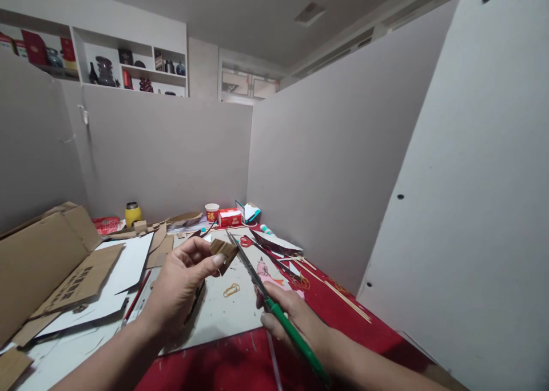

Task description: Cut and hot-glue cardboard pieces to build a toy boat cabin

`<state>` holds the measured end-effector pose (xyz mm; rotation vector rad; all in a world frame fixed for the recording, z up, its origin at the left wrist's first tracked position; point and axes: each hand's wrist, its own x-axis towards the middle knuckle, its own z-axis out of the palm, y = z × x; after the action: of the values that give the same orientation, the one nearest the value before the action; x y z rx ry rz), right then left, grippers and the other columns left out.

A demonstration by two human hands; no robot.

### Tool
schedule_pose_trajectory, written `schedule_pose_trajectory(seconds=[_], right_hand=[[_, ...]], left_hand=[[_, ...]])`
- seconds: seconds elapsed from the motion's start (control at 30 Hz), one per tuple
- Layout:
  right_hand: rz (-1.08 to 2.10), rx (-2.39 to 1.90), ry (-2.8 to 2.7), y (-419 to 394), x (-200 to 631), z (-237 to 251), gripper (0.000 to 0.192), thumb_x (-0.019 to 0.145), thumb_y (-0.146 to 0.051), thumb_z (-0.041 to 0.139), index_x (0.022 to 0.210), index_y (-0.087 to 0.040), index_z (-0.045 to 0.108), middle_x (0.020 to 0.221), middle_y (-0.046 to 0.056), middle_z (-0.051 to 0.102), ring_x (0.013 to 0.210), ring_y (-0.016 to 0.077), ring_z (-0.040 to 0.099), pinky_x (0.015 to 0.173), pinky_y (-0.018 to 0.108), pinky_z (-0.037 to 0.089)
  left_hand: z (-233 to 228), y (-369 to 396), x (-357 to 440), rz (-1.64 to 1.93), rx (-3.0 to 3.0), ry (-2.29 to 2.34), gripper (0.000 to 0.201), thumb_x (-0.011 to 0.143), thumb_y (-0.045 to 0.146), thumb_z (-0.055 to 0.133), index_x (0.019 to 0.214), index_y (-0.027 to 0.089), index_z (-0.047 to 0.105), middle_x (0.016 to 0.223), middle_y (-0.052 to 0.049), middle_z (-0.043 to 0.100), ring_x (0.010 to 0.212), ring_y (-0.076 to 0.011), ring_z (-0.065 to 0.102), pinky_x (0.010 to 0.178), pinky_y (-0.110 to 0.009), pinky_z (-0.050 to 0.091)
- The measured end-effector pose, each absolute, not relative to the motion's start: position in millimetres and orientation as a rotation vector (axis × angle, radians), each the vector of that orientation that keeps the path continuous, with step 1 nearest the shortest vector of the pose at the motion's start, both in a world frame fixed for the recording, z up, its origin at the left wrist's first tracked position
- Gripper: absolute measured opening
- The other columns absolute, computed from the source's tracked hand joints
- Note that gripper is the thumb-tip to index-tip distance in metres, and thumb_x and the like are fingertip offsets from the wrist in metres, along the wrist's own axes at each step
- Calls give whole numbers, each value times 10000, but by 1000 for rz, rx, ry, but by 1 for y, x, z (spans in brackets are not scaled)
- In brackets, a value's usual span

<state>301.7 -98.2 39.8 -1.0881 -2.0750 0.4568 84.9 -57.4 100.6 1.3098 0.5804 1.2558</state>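
My left hand (182, 285) pinches a small brown cardboard piece (223, 252) between thumb and fingers above the table. My right hand (294, 319) grips scissors (257, 282) with green handles; the long blades point up and left, their tips close beside the cardboard piece. Whether the blades touch the cardboard I cannot tell. Under both hands lies a grey cutting board (223, 316) on a red tablecloth (351, 328).
Large cardboard sheets (43, 259) and white paper (124, 265) lie at the left. A rubber band (231, 290), red-handled scissors (246, 241), bamboo skewers (338, 296), a red box (229, 217), a paper cup (211, 212) and a yellow jar (132, 213) sit further back. Grey partition walls (334, 151) enclose the table.
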Motion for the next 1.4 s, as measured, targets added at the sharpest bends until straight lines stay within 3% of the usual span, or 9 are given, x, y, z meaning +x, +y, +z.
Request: schedule_pose_trajectory(seconds=[0.27, 0.43, 0.63, 0.77, 1.0, 1.17, 1.4], right_hand=[[460, -1198, -2138, -103, 305, 46, 158, 868, -348, 536, 911, -200, 504, 808, 23, 572, 727, 176, 504, 720, 307, 433], [457, -1215, -2130, -103, 305, 46, 185, 874, -379, 514, 856, -199, 477, 782, 19, 552, 701, 168, 487, 681, 300, 410], [585, -1132, -2088, -101, 310, 39, 242, 897, -364, 506, 751, -206, 395, 685, -34, 426, 624, 122, 359, 593, 258, 331], [677, -1037, -2000, -99, 309, 34, 295, 901, -406, 519, 730, -205, 389, 664, -46, 356, 606, 112, 304, 562, 245, 305], [487, -1041, -2022, -98, 312, 31, 397, 922, -580, 419, 891, -193, 503, 801, 32, 528, 709, 171, 462, 676, 298, 420], [452, -1102, -2133, -103, 306, 31, 465, 918, -616, 388, 1034, -187, 523, 886, 79, 591, 822, 229, 535, 802, 362, 452], [493, -1170, -2131, -105, 293, 35, 351, 932, -521, 424, 1037, -199, 516, 860, 58, 597, 823, 219, 552, 806, 342, 448]], left_hand=[[101, -60, 86, 1240, 1298, 599, 193, 726, 238, 799, 747, 189, 614, 671, 54, 621, 653, -80, 546, 654, -199, 421], [99, -58, 88, 1233, 1313, 580, 202, 722, 241, 802, 739, 183, 608, 679, 49, 634, 658, -81, 556, 661, -199, 434], [98, -55, 86, 1209, 1365, 559, 179, 744, 218, 792, 778, 184, 619, 699, 48, 646, 657, -71, 570, 635, -180, 443], [99, -55, 86, 1164, 1363, 538, 240, 742, 219, 791, 922, 202, 635, 723, 33, 674, 634, -84, 588, 611, -199, 473], [103, -53, 82, 1333, 1264, 611, 210, 722, 238, 807, 835, 193, 636, 784, 41, 632, 728, -94, 599, 668, -208, 521], [102, -54, 83, 1422, 1188, 638, 290, 737, 267, 799, 1000, 219, 687, 908, 17, 676, 775, -89, 615, 623, -162, 506], [100, -65, 94, 1422, 1125, 548, 276, 672, 229, 844, 808, 181, 609, 749, 53, 639, 681, -81, 618, 647, -190, 547]])
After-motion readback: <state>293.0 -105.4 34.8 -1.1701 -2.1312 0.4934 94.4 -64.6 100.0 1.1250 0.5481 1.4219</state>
